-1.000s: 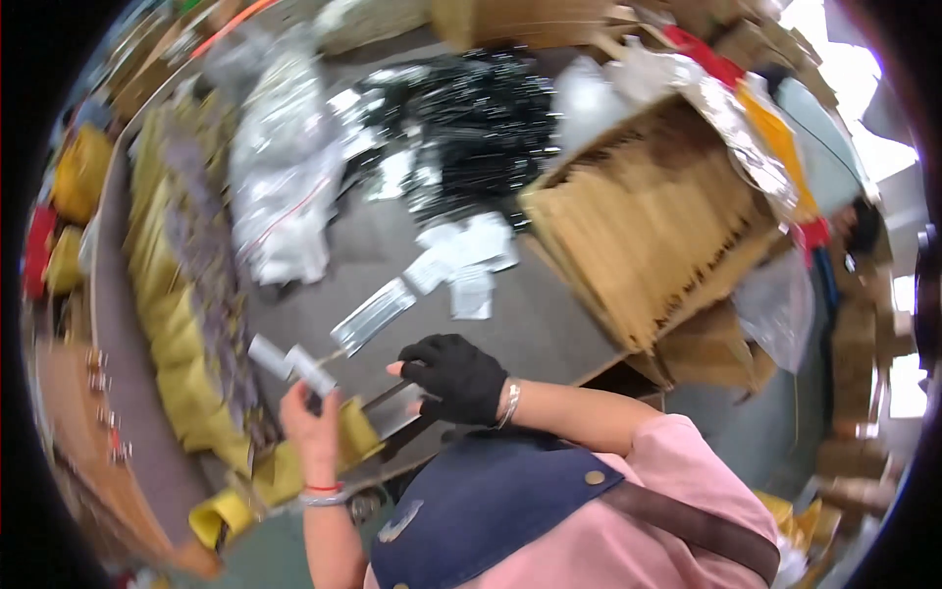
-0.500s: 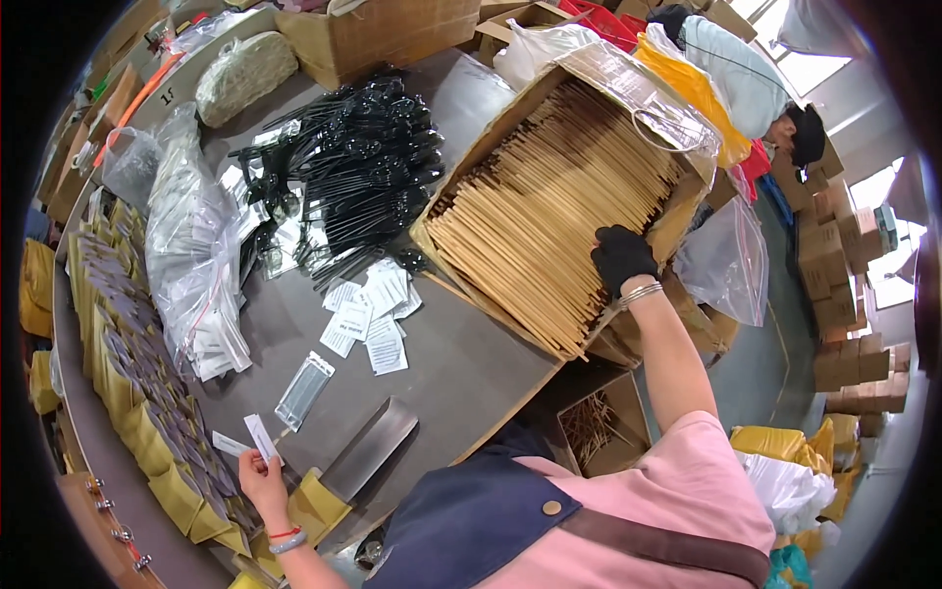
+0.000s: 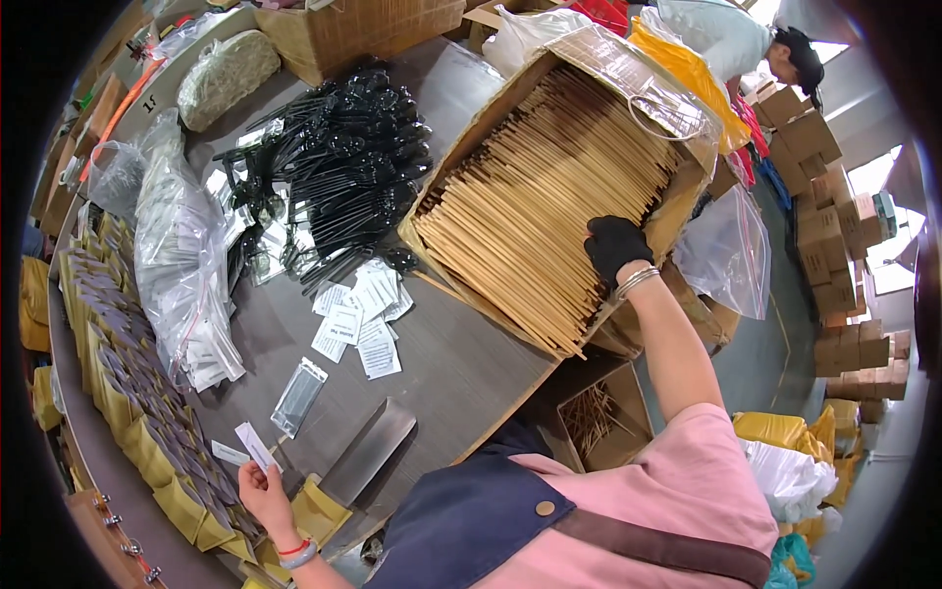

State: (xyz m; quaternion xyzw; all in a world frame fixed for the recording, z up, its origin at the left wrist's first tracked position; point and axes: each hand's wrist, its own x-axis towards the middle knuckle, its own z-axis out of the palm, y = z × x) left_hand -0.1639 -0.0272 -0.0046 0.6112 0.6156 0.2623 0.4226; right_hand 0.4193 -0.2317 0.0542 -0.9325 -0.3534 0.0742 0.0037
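My left hand [image 3: 267,499] pinches a narrow white packet [image 3: 256,447] at the lower left. A second white strip [image 3: 230,453] shows beside it; whether it is held too, I cannot tell. My right hand [image 3: 618,245], in a black glove, lies at the near right side of an open cardboard box [image 3: 469,306] full of thin wooden sticks [image 3: 535,211]. Its fingers curl down onto the sticks, with the fingertips partly hidden. On the table [image 3: 446,368] near my left hand lie a clear flat sachet [image 3: 298,397] and a bent metal plate [image 3: 371,452].
Black plastic-headed sticks [image 3: 358,162] are heaped behind loose printed cards [image 3: 377,348]. A clear bag of white packets [image 3: 182,260] and a row of yellow envelopes [image 3: 137,412] line the left. Below the table edge stands a carton of sticks [image 3: 633,393]. Another person [image 3: 711,34] bends at the back right.
The view has shifted slightly, so the table things appear a little further left. My right hand stays on the sticks, and my left still holds the white packet.
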